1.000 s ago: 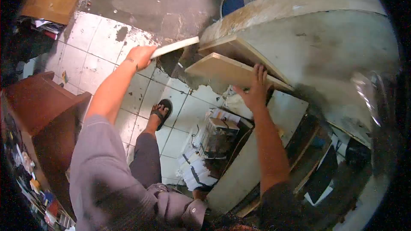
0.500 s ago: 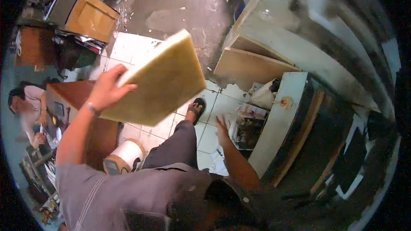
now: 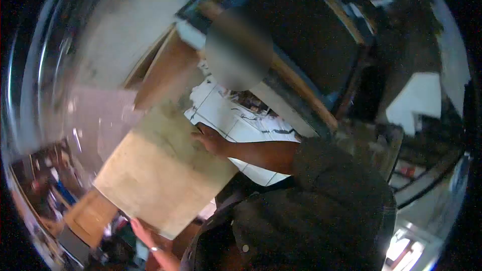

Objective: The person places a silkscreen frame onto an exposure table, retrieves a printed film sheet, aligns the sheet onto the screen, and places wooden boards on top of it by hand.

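A thick, pale yellow slab [image 3: 160, 170], with a look of foam, spans the space in front of my body, tilted and lit brighter at its lower left. My left hand [image 3: 143, 233] is at its lower left edge, gripping it there; some of those fingers are hidden or blurred. On the opposite edge, my right hand [image 3: 213, 140] has its fingers closed against the slab's side. The slab covers part of the floor and my legs.
Brown wooden panels [image 3: 168, 68] lean at the upper left, beside a large dark open-fronted cabinet frame [image 3: 296, 78]. White floor tiles [image 3: 256, 170] show below it. A wooden drawer or door [image 3: 90, 216] and clutter stand at the lower left; a white sheet [image 3: 416, 103] is at right.
My view has swung round to the right. The slab, held only by my left hand before, is now held at both sides, as my right hand has come to its edge.
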A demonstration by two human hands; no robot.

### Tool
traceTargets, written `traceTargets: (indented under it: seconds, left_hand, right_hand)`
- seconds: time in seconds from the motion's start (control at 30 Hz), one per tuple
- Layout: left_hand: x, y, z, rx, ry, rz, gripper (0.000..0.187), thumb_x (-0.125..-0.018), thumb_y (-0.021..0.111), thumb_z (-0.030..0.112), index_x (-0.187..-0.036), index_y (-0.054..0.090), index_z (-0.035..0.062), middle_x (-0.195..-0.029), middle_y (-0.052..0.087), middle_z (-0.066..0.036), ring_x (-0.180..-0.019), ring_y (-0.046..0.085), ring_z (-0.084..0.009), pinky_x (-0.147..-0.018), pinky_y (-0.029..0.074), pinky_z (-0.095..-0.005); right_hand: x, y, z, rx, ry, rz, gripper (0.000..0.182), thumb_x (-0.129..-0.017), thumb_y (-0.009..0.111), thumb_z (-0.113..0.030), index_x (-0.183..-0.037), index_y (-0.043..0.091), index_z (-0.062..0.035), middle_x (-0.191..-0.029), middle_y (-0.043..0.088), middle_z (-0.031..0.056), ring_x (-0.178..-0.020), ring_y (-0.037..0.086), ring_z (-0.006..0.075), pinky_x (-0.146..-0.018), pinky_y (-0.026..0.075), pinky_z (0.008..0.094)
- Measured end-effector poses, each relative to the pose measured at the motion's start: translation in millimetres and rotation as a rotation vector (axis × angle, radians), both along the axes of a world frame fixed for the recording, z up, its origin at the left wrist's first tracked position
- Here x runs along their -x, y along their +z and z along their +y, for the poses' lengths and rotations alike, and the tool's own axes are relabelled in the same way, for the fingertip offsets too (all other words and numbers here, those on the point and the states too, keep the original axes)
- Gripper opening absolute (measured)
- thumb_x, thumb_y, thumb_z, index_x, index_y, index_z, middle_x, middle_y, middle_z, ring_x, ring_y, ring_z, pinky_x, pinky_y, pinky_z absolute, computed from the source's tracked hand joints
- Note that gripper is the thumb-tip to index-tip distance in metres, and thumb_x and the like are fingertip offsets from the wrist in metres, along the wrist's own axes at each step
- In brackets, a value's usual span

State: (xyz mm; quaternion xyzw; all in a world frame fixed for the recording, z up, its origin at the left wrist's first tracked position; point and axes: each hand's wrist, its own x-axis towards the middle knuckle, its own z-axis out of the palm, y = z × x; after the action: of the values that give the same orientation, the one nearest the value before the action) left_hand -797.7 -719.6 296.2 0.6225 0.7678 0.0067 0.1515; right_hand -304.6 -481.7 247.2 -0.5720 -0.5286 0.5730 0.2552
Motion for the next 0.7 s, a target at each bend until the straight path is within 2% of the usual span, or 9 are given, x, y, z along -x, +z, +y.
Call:
traceTargets:
  seconds: [0.03, 0.13, 0.2, 0.3, 0.37, 0.5, 0.57, 0.67, 0.7]
  left_hand:
    - [-8.0, -8.5, -0.4, -0.126, -0.11, -0.061, 0.048, -0.099, 0.05, 0.029, -0.134, 0.047, -0.0038, -0.131, 0.052, -0.024, -0.122, 0.05, -0.0324, -0.103, 0.04, -0.0401]
    - [-118.0, 15.9, 57.8, -0.146, 0.745, -0.857, 0.044, -0.1, 0.05, 0.033, -0.122, 0.054, -0.0047, -0.116, 0.058, -0.013, -0.105, 0.055, -0.0222, -0.095, 0.043, -0.0342]
    - [-154.8, 21.9, 80.6, -0.151, 0.698, -0.949, 0.042, -0.1, 0.051, 0.032, -0.116, 0.056, -0.006, -0.112, 0.059, -0.012, -0.102, 0.055, -0.0221, -0.093, 0.044, -0.0332]
    - [-199.5, 37.1, 130.1, -0.175, 0.349, -0.858, 0.036, -0.1, 0.051, 0.029, -0.109, 0.06, -0.0051, -0.106, 0.06, -0.01, -0.098, 0.055, -0.0199, -0.089, 0.044, -0.0311]
    - [-230.5, 41.1, 169.2, -0.207, 0.18, -0.868, 0.033, -0.1, 0.051, 0.027, -0.104, 0.062, -0.0037, -0.101, 0.061, -0.008, -0.093, 0.055, -0.0178, -0.086, 0.044, -0.0296]
    - [-300.4, 95.1, 254.8, 0.01, 0.415, -1.325, 0.027, -0.098, 0.053, 0.025, -0.097, 0.064, 0.0008, -0.088, 0.06, -0.003, -0.078, 0.054, -0.0128, -0.068, 0.045, -0.0277]
    - [-312.4, 98.9, 277.2, -0.096, 0.283, -1.191, 0.026, -0.096, 0.056, 0.024, -0.1, 0.063, -0.0005, -0.091, 0.062, -0.004, -0.083, 0.057, -0.0152, -0.073, 0.048, -0.0302]
    - [-312.5, 128.3, 297.0, -0.148, 0.41, -1.196, 0.024, -0.094, 0.057, 0.019, -0.104, 0.062, -0.0022, -0.097, 0.065, -0.006, -0.088, 0.06, -0.0183, -0.078, 0.051, -0.0333]
    - [-285.8, 125.9, 295.0, -0.2, -0.093, -0.762, 0.024, -0.094, 0.056, 0.018, -0.105, 0.062, -0.0026, -0.099, 0.064, -0.008, -0.089, 0.06, -0.0193, -0.079, 0.05, -0.0337]
  right_hand:
    - [-7.5, 11.3, -2.2, 0.017, -0.043, 0.0, 0.043, -0.088, 0.058, -0.032, -0.117, 0.052, -0.001, -0.097, 0.059, 0.0115, -0.091, 0.057, 0.0199, -0.079, 0.047, 0.0344]
    - [-58.6, 69.0, -15.8, 0.309, -0.225, 0.121, 0.038, -0.089, 0.06, -0.028, -0.116, 0.053, -0.0016, -0.103, 0.059, 0.01, -0.094, 0.057, 0.0181, -0.083, 0.046, 0.0336]
    - [-98.2, 68.7, -44.0, 0.323, -0.366, 0.401, 0.041, -0.09, 0.06, -0.024, -0.124, 0.051, -0.0035, -0.113, 0.06, 0.0088, -0.098, 0.056, 0.0172, -0.087, 0.045, 0.0338]
    - [-148.3, 133.2, -59.8, 0.122, -0.411, -0.154, 0.044, -0.093, 0.057, -0.024, -0.129, 0.047, -0.0005, -0.121, 0.058, 0.0104, -0.106, 0.055, 0.0192, -0.091, 0.045, 0.0348]
    - [-183.9, 120.1, -77.1, -0.131, -0.404, -0.178, 0.05, -0.092, 0.059, -0.027, -0.131, 0.046, 0.0, -0.122, 0.058, 0.0202, -0.112, 0.056, 0.0313, -0.098, 0.043, 0.0411]
    - [-223.3, 163.2, -68.2, 0.0, -0.625, -0.08, 0.055, -0.092, 0.058, -0.031, -0.134, 0.044, 0.0017, -0.126, 0.056, 0.0245, -0.118, 0.054, 0.0348, -0.103, 0.04, 0.0425]
    - [-230.5, 117.6, -64.0, -0.097, -0.727, -0.033, 0.055, -0.093, 0.057, -0.033, -0.133, 0.044, 0.0031, -0.124, 0.057, 0.0234, -0.114, 0.055, 0.0303, -0.098, 0.042, 0.0392]
    - [-229.5, 182.4, -31.7, -0.018, -0.655, -0.098, 0.061, -0.093, 0.055, -0.038, -0.136, 0.041, 0.0023, -0.131, 0.053, 0.0268, -0.122, 0.051, 0.0394, -0.101, 0.041, 0.0453]
    - [-226.1, 193.5, -25.6, 0.046, -0.644, -0.042, 0.063, -0.094, 0.054, -0.038, -0.14, 0.038, 0.0021, -0.136, 0.051, 0.0261, -0.126, 0.048, 0.0421, -0.104, 0.039, 0.0484]
